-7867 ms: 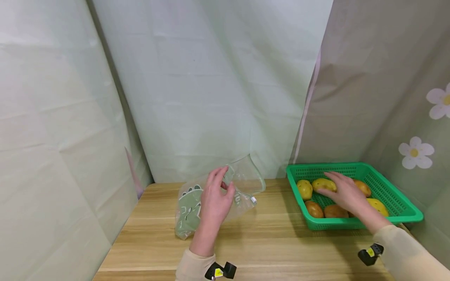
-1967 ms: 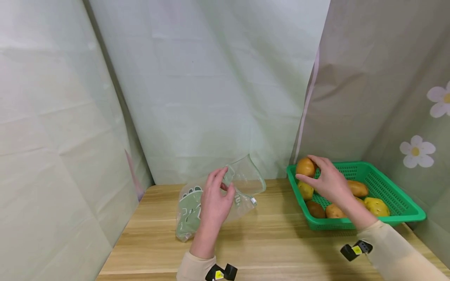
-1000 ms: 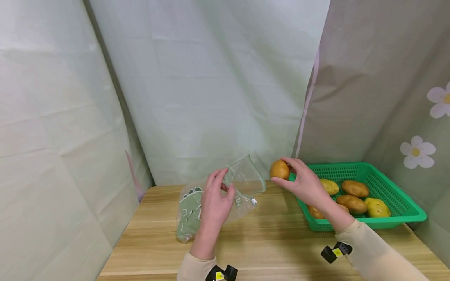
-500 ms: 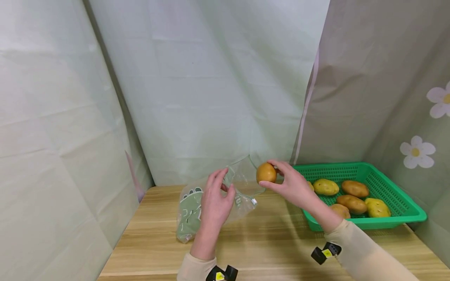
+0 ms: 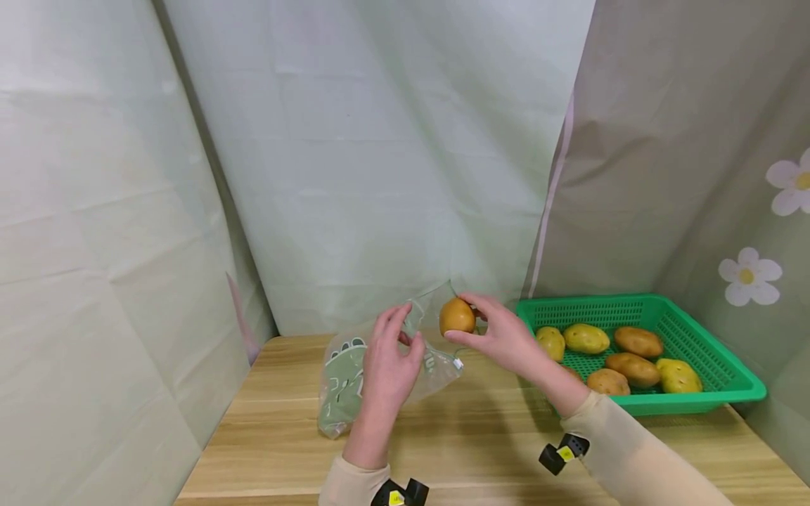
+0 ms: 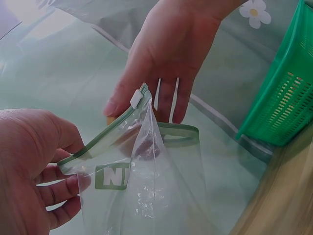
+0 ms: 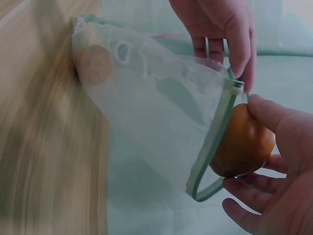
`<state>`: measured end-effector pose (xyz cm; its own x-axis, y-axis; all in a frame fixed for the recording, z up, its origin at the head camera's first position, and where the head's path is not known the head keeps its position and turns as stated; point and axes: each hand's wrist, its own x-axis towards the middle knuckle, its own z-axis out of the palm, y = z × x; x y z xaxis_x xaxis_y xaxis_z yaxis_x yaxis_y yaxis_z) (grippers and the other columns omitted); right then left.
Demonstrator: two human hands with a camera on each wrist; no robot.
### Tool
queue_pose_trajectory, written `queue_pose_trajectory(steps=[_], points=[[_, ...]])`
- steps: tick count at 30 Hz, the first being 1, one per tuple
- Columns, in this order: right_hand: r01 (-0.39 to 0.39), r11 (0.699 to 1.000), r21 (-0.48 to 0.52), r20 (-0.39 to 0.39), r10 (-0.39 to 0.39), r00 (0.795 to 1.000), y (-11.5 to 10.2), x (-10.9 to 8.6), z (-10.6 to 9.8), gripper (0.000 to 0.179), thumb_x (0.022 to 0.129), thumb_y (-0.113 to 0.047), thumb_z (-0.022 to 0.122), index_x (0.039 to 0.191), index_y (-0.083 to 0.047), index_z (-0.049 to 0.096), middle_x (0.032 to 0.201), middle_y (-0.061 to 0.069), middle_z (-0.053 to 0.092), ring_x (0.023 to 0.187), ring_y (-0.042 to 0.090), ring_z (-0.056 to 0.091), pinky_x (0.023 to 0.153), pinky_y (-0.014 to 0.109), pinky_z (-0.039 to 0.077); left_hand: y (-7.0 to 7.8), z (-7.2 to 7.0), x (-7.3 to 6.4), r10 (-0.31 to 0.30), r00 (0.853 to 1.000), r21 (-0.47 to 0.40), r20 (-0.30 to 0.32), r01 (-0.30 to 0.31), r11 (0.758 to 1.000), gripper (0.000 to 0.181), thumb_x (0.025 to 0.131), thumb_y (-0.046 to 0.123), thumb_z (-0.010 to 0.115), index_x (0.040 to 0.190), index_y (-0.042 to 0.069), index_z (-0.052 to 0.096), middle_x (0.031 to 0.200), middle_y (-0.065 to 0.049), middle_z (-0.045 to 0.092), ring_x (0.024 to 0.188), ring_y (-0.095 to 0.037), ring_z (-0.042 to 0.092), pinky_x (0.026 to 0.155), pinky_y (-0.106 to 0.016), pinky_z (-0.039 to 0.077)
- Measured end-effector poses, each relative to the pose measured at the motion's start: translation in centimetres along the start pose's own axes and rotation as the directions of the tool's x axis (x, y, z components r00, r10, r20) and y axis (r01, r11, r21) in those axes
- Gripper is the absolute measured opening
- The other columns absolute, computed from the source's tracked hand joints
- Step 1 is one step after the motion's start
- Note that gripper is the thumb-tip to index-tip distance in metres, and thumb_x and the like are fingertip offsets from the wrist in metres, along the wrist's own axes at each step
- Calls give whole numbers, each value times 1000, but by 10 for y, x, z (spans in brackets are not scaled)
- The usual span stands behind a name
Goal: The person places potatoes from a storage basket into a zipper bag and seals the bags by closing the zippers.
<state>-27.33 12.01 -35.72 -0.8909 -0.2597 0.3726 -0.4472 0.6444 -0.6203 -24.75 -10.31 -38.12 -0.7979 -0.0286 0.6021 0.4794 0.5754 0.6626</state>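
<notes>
My left hand (image 5: 391, 358) pinches the rim of a clear zip bag (image 5: 436, 376) with green trim, a white slider and a green cartoon print. The bag hangs with its mouth spread towards the right. My right hand (image 5: 506, 337) grips a round brown potato (image 5: 457, 318) between thumb and fingers, right at that mouth. Seen from the right wrist, the potato (image 7: 247, 142) overlaps the green rim (image 7: 215, 137), and another roundish brown thing (image 7: 94, 64) shows through the plastic at the bag's bottom. The left wrist view has the held potato mostly hidden behind the bag's front wall.
On the right of the wooden table (image 5: 272, 450) stands a green plastic basket (image 5: 715, 358) holding several brown and yellow potatoes (image 5: 638, 341). Pale curtains (image 5: 392, 176) hang close behind the table and along both sides.
My right hand has lifted the brown potato out of the basket and carried it left to the bag's mouth. The left hand and bag have stayed nearly still.
</notes>
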Motion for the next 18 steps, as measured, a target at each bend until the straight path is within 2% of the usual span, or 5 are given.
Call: queue_pose_trajectory(steps=[9, 18], points=[[6, 1000, -9, 24, -6, 1000, -4, 6, 14, 81, 99, -48, 83, 161, -4, 55, 148, 18, 64, 122, 33, 67, 97, 53, 59, -1, 1, 0, 14, 1000, 3, -8, -14, 1000, 52, 97, 7, 76, 149, 4, 67, 148, -14, 62, 89, -18, 68, 71, -36, 53], [-24, 999, -23, 60, 26, 998, -5, 6, 20, 80, 101, -50, 79, 166, -11, 51, 157, 16, 60, 132, 36, 66, 102, 62, 55, -1, 0, 1, -12, 1000, -4, -17, 12, 1000, 56, 96, 5, 74, 151, 5, 65, 152, -15, 60, 91, -18, 67, 75, -40, 53]])
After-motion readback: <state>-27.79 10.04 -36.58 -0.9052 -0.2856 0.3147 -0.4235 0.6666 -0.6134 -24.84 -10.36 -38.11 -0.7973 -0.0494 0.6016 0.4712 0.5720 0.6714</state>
